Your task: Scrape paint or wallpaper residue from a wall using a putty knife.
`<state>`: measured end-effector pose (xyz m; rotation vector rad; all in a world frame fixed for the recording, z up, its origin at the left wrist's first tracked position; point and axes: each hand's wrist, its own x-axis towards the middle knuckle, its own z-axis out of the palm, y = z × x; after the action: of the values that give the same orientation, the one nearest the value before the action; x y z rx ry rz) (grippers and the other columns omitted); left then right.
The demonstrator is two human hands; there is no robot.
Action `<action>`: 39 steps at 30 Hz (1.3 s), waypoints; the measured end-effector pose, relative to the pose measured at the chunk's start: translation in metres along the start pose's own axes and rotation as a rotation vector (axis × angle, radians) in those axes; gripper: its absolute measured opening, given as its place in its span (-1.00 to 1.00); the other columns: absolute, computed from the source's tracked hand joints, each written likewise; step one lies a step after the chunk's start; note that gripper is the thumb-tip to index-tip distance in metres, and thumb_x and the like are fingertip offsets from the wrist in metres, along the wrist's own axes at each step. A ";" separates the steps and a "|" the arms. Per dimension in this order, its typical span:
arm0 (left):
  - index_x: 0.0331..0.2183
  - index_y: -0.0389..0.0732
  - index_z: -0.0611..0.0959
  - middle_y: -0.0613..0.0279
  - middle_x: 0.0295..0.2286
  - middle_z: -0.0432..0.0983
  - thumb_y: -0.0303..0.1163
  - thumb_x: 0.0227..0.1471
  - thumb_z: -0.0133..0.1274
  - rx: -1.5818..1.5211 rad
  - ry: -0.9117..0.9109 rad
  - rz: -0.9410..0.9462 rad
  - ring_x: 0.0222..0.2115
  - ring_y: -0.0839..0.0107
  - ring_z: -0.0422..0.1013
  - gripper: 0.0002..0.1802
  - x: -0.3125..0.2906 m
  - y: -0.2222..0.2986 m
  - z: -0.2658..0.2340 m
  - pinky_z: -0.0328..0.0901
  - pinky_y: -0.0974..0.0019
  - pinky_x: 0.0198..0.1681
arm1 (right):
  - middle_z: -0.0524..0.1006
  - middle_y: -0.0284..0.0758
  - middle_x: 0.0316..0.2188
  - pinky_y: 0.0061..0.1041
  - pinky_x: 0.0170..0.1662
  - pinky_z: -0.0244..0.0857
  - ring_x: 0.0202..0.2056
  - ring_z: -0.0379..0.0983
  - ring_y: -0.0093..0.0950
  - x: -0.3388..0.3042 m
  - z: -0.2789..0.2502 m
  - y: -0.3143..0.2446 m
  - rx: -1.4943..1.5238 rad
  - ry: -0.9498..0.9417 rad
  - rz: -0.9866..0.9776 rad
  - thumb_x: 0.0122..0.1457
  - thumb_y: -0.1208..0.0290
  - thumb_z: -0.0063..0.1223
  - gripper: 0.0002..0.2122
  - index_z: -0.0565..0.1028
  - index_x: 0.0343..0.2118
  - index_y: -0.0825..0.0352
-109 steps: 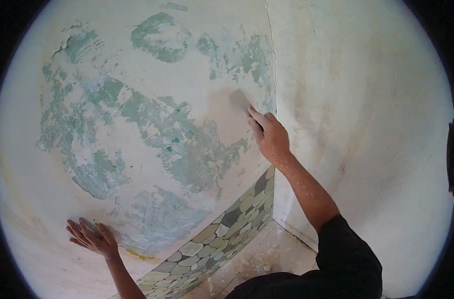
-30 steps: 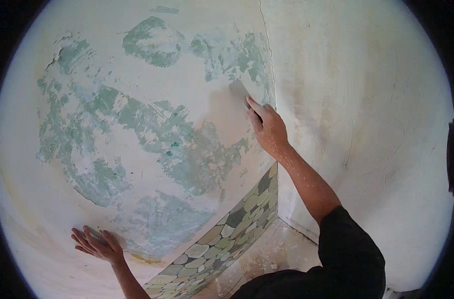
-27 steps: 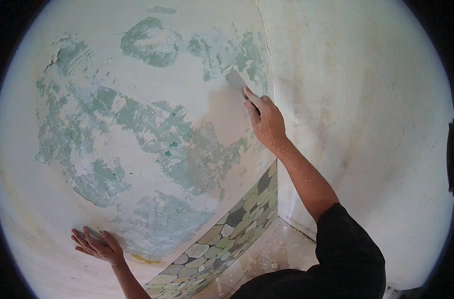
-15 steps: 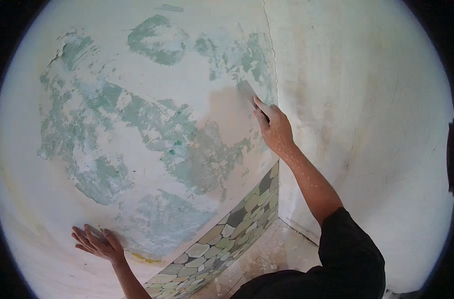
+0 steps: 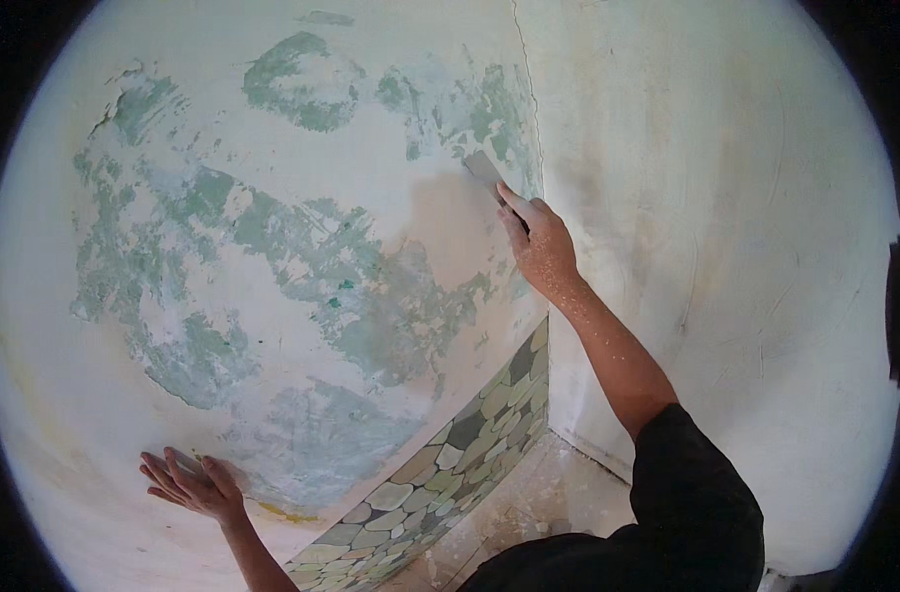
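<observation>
In my right hand (image 5: 541, 242) is a putty knife (image 5: 484, 168) with a flat grey blade and a dark handle. Its blade lies against the patchy wall (image 5: 371, 178), close to the inside corner and beside a damp-looking beige patch (image 5: 445, 222). White specks dot my right wrist and forearm. Down at the lower left, my left hand (image 5: 195, 485) is stretched toward the same wall with fingers extended, and I make out nothing held in it. Pale green areas (image 5: 282, 237) show through the white surface between the two hands.
A thin crack (image 5: 532, 89) runs down near the corner. The adjoining wall (image 5: 726, 227) on the right is pale and stained. A stone-patterned band (image 5: 440, 474) borders the wall's base, above a floor (image 5: 519, 508) spattered with white.
The whole view has shifted slightly, with the wall appearing a little further left. The putty knife stays near the corner in my right hand, and my left hand has barely moved.
</observation>
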<state>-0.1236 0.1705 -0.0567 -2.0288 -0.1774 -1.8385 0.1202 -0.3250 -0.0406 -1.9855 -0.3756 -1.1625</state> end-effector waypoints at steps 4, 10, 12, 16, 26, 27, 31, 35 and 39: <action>0.12 -0.18 0.38 -0.08 0.22 0.06 -0.08 0.18 -0.13 0.029 -0.011 -0.006 0.27 -0.05 -0.08 -0.44 -0.003 -0.005 -0.003 -0.34 -0.22 0.26 | 0.39 -0.17 -0.54 -0.40 -0.37 0.26 -0.49 0.36 -0.32 -0.013 -0.011 -0.006 0.013 -0.069 0.056 0.21 0.41 0.02 -0.66 0.45 0.07 0.19; 0.12 -0.18 0.37 -0.08 0.22 0.06 -0.07 0.18 -0.14 0.007 -0.005 0.005 0.27 -0.05 -0.07 -0.43 0.001 0.000 0.000 -0.33 -0.23 0.26 | 0.42 -0.16 -0.53 -0.43 -0.35 0.26 -0.49 0.38 -0.34 -0.008 -0.004 0.002 0.004 -0.094 0.091 0.22 0.41 0.02 -0.65 0.44 0.08 0.19; 0.12 -0.18 0.37 -0.08 0.22 0.06 -0.07 0.18 -0.14 0.004 -0.007 0.001 0.27 -0.06 -0.07 -0.44 0.000 -0.001 -0.002 -0.33 -0.24 0.26 | 0.43 -0.16 -0.53 -0.43 -0.35 0.27 -0.49 0.38 -0.35 -0.006 0.001 0.001 0.016 -0.063 0.049 0.22 0.41 0.02 -0.65 0.43 0.09 0.18; 0.12 -0.16 0.38 -0.07 0.22 0.07 -0.06 0.19 -0.14 0.001 0.005 0.009 0.27 -0.05 -0.07 -0.44 0.001 -0.001 -0.003 -0.34 -0.25 0.25 | 0.49 -0.19 -0.50 -0.30 -0.32 0.32 -0.44 0.44 -0.21 -0.026 -0.005 0.007 0.164 -0.034 0.181 0.25 0.25 -0.03 -0.69 0.45 -0.03 0.31; 0.12 -0.15 0.38 -0.06 0.22 0.06 -0.06 0.18 -0.13 -0.001 0.002 0.014 0.27 -0.03 -0.07 -0.43 -0.002 -0.003 -0.002 -0.34 -0.25 0.25 | 0.38 -0.44 -0.60 -0.52 -0.56 0.27 -0.64 0.35 -0.57 -0.147 -0.013 0.041 1.144 -0.183 0.969 0.25 0.19 -0.03 -0.78 0.35 -0.36 0.24; 0.13 -0.15 0.38 -0.06 0.22 0.06 -0.05 0.17 -0.13 0.010 -0.011 -0.002 0.27 -0.02 -0.07 -0.43 -0.003 -0.005 -0.002 -0.34 -0.26 0.25 | 0.40 -0.42 -0.57 -0.53 -0.57 0.28 -0.64 0.35 -0.57 -0.157 -0.012 0.044 1.157 -0.188 0.956 0.25 0.18 -0.03 -0.78 0.33 -0.38 0.23; 0.13 -0.15 0.37 -0.05 0.23 0.06 -0.02 0.17 -0.13 0.009 -0.013 0.009 0.27 -0.02 -0.07 -0.41 -0.002 -0.004 -0.002 -0.33 -0.26 0.25 | 0.39 -0.41 -0.59 -0.56 -0.60 0.25 -0.64 0.35 -0.59 -0.180 -0.016 0.057 1.164 -0.255 0.975 0.26 0.14 -0.06 -0.74 0.34 -0.40 0.25; 0.13 -0.14 0.37 -0.05 0.23 0.06 -0.02 0.18 -0.15 0.017 -0.015 0.003 0.27 -0.01 -0.08 -0.41 -0.002 -0.004 -0.001 -0.33 -0.25 0.25 | 0.32 -0.44 -0.65 -0.60 -0.65 0.18 -0.72 0.25 -0.62 -0.171 -0.014 0.065 0.923 -0.338 0.992 0.28 0.10 -0.09 -0.70 0.31 -0.45 0.22; 0.14 -0.15 0.35 -0.05 0.23 0.04 -0.01 0.20 -0.17 0.036 -0.025 0.011 0.28 0.00 -0.09 -0.41 -0.003 -0.004 -0.002 -0.33 -0.24 0.25 | 0.27 -0.47 -0.72 -0.62 -0.73 0.08 -0.79 0.17 -0.64 -0.148 -0.005 0.056 0.757 -0.363 0.831 0.29 0.06 -0.12 -0.62 0.31 -0.55 0.25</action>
<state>-0.1268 0.1739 -0.0583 -2.0256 -0.2047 -1.7910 0.0712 -0.3459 -0.1897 -1.4054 -0.1033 -0.0864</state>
